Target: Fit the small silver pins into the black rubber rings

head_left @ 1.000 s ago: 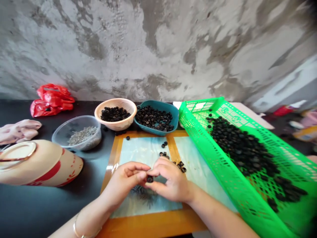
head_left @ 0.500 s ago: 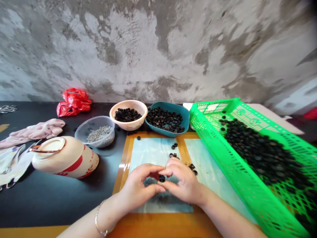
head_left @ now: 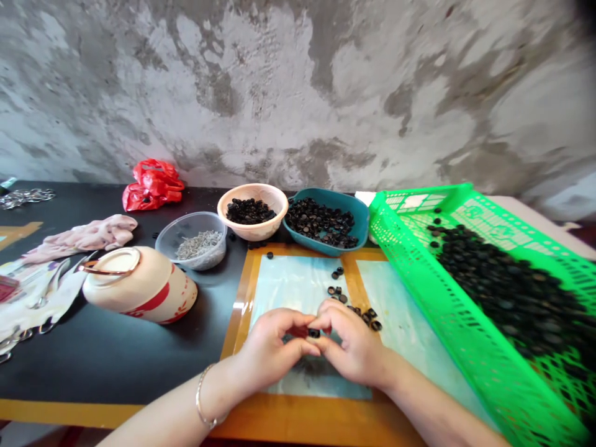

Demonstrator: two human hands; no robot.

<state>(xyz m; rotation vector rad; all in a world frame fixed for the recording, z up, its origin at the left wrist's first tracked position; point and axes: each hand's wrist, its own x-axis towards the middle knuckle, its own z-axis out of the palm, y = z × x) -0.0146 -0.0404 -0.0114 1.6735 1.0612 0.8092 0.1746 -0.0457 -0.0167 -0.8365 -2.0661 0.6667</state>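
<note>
My left hand (head_left: 272, 349) and my right hand (head_left: 350, 347) meet over a pale mat with an orange border (head_left: 288, 282) at the table's near edge. Both pinch one small black ring-shaped piece (head_left: 314, 333) between thumbs and fingertips. A few loose black pieces (head_left: 338, 293) lie on the mat just beyond my right hand. A thin bracelet circles my left wrist.
A slanted green plastic basket (head_left: 419, 273) of black pieces fills the right. Behind the mat stand a teal dish (head_left: 347, 202), a pink bowl (head_left: 274, 194) and a clear tub of pale slivers (head_left: 198, 245). A tipped cream-and-red bowl (head_left: 144, 288), pink cloth (head_left: 88, 236) and red bag (head_left: 153, 183) lie left.
My hands stay pinched together on the black piece, fingers shifting slightly. The view has turned left, so more of the dark table and the cloth shows.
</note>
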